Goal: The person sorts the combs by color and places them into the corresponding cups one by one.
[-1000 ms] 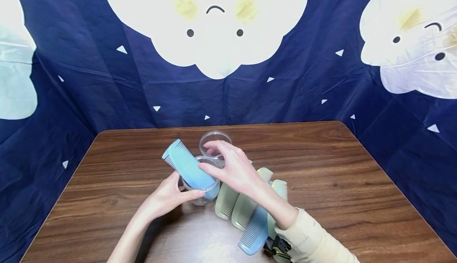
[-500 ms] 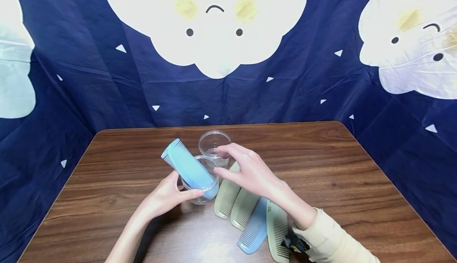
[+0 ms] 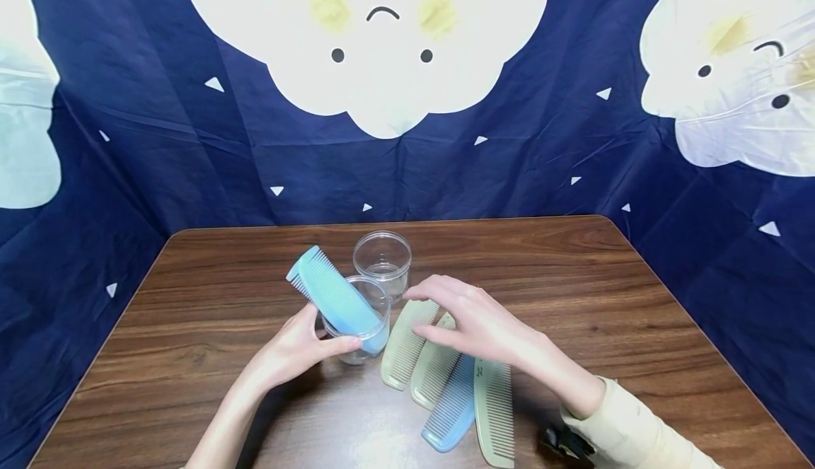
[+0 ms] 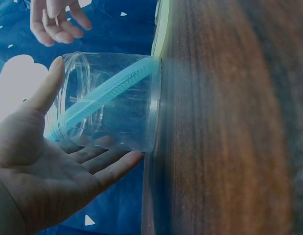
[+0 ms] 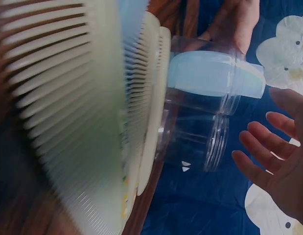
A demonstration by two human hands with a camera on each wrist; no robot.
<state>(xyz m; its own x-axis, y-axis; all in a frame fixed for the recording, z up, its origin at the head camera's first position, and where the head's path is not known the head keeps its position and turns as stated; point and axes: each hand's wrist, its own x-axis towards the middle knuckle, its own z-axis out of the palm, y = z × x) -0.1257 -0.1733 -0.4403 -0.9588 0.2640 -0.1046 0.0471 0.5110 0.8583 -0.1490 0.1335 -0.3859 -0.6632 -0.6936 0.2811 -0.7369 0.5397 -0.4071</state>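
Observation:
My left hand [image 3: 299,352] grips a clear plastic jar [image 3: 360,327] on the wooden table [image 3: 191,327]; a light blue comb [image 3: 331,298] stands slanted inside it, sticking out to the upper left. The left wrist view shows the jar [image 4: 112,100] with the comb [image 4: 109,90] between my thumb and fingers. My right hand [image 3: 474,320] hovers open, fingers spread, just above the far ends of the green combs [image 3: 407,342], holding nothing. A second clear jar [image 3: 383,262] stands behind the first.
Several combs lie side by side in front of the jars: two pale green ones [image 3: 433,366], a blue one [image 3: 451,405] and another green one [image 3: 495,412]. A dark blue cloth with white clouds [image 3: 382,44] hangs behind the table.
My right hand has let go of the blue comb in the jar and drawn back to the right and down, over the lying combs. The left hand and jar have stayed put.

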